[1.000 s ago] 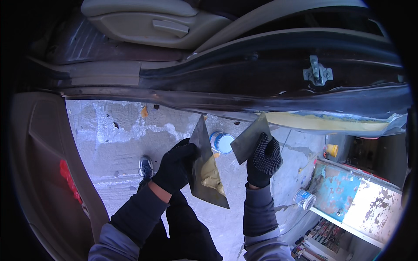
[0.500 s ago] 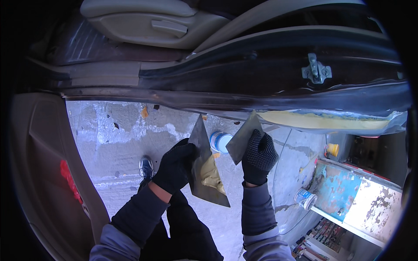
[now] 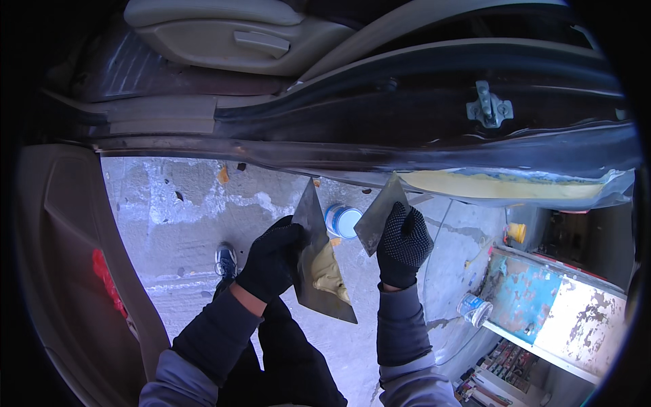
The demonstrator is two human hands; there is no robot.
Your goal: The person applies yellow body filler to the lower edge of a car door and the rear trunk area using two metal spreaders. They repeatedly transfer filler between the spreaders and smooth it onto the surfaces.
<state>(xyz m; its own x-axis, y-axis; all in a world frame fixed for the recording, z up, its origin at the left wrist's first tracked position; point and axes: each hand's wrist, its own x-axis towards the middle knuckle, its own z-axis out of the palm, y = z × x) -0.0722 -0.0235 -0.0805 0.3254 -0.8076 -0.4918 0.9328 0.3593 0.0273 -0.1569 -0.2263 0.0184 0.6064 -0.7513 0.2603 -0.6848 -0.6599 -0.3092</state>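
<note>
Looking down from the head view, my left hand [image 3: 271, 261], in a black glove, is clamped on the edge of a large metal spreader blade [image 3: 319, 261] that carries a lump of yellowish filler [image 3: 330, 273] on its face. My right hand [image 3: 403, 245], in a dotted black glove, is closed on a smaller metal scraper [image 3: 381, 214], its blade tilted up and to the left, just beside the big blade but not touching it.

Between the two blades, down on the concrete floor [image 3: 176, 210], stands a round can with a white lid and a blue wall [image 3: 342, 220]. Above my hands runs the dark sill of a car body [image 3: 380, 139], with a grey metal latch striker [image 3: 487, 108] on it and a strip of yellow filler [image 3: 495, 184] smeared along its lower edge at the right. A beige car seat [image 3: 230, 30] shows past the sill, and the open door's beige trim [image 3: 61, 258] fills the left side.

To the right sits a worn blue and white panel [image 3: 542, 305], a small yellow container [image 3: 517, 232] beyond it, and a clear jar with a blue band [image 3: 473, 308] at its near edge. My blue shoe [image 3: 226, 259] rests on the floor left of my left hand.

Compared with half a second ago, the scraper has lifted slightly off the big blade; the left hand's grip is unchanged.
</note>
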